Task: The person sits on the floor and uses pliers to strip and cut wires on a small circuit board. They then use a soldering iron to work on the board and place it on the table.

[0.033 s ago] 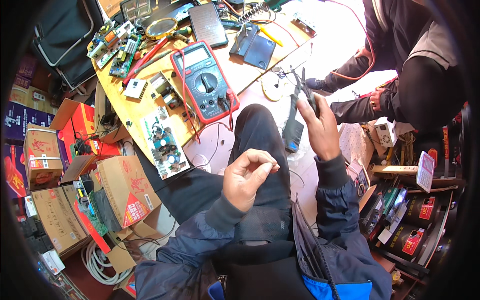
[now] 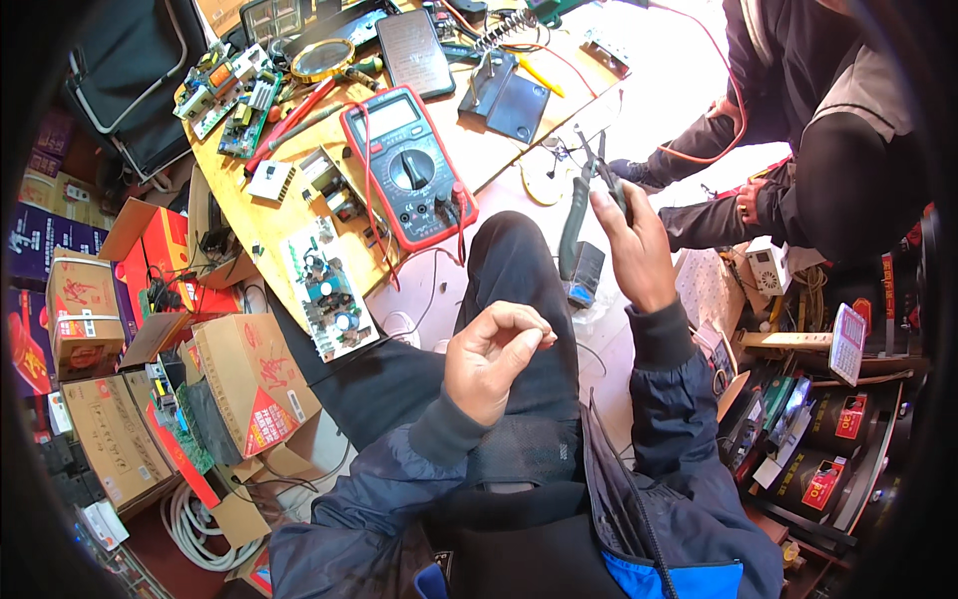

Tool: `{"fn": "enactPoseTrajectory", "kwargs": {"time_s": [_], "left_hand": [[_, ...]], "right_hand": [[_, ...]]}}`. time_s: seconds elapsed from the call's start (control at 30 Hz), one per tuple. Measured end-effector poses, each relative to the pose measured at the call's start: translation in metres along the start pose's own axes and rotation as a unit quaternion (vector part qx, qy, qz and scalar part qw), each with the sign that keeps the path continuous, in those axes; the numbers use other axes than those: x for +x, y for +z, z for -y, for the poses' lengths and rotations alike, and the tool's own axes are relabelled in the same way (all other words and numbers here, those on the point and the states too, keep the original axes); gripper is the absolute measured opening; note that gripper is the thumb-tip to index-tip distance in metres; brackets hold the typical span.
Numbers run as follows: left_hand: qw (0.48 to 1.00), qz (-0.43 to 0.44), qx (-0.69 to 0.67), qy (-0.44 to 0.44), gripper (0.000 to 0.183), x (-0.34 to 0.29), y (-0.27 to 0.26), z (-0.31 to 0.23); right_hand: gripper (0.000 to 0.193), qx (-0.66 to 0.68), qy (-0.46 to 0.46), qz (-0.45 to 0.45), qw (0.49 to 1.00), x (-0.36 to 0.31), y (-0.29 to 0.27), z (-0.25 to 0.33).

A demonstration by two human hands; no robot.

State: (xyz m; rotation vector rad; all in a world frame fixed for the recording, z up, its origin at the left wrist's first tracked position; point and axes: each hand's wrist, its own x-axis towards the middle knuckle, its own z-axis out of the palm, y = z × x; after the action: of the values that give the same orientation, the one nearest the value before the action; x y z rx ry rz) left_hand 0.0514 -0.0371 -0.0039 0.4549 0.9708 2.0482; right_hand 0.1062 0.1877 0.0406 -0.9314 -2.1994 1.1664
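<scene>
My right hand (image 2: 642, 245) holds a pair of pliers (image 2: 573, 222) with dark green handles. Their slim jaws point away from me and stand apart. One handle sticks out to the left of my fingers, and the other lies within the hand. Over my thigh, my left hand (image 2: 496, 357) is closed in a pinch, thumb against fingertips. Whatever sits between those fingertips is too small to make out. Beyond the left hand, a circuit board (image 2: 327, 288) with several capacitors lies at the near edge of the wooden table (image 2: 225, 180).
A red-rimmed multimeter (image 2: 407, 165), a phone (image 2: 414, 52), a magnifying glass (image 2: 321, 60) and a soldering iron stand (image 2: 504, 95) crowd the table. Cardboard boxes (image 2: 254, 384) pile up at left. Another person (image 2: 788, 130) sits at far right. A black block (image 2: 587, 275) lies below the pliers.
The pliers' handles and jaws have spread wider, with the outer handle swinging left. My left hand keeps its pinch in nearly the same place.
</scene>
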Motion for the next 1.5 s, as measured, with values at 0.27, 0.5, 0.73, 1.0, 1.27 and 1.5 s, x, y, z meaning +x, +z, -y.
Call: {"fn": "enactPoseTrajectory", "kwargs": {"time_s": [0.27, 0.5, 0.73, 1.0, 1.27, 1.5], "left_hand": [[1.000, -0.015, 0.005, -0.017, 0.007, 0.003, -0.007, -0.002], [0.999, -0.026, -0.009, -0.021, 0.007, 0.009, -0.012, -0.004], [0.999, -0.042, -0.001, -0.033, 0.009, 0.017, -0.014, -0.010], [0.995, -0.093, 0.018, -0.037, 0.011, 0.020, -0.009, -0.009], [0.995, -0.044, 0.091, 0.023, 0.010, 0.015, 0.000, 0.000], [0.978, -0.016, 0.200, 0.058, 0.011, 0.010, 0.001, -0.001]], "right_hand": [[0.051, -0.111, 0.012, 0.031, 0.993, 0.091, 0.018, -0.005], [0.049, -0.213, 0.024, 0.044, 0.976, 0.145, 0.037, 0.003], [0.053, -0.226, -0.025, 0.000, 0.974, 0.146, 0.034, -0.006], [0.024, 0.109, -0.027, 0.104, 0.988, 0.004, 0.000, 0.019], [0.025, 0.287, 0.027, 0.130, 0.949, -0.100, 0.023, 0.005], [0.021, 0.279, -0.006, 0.107, 0.954, -0.106, 0.023, -0.001]]}}
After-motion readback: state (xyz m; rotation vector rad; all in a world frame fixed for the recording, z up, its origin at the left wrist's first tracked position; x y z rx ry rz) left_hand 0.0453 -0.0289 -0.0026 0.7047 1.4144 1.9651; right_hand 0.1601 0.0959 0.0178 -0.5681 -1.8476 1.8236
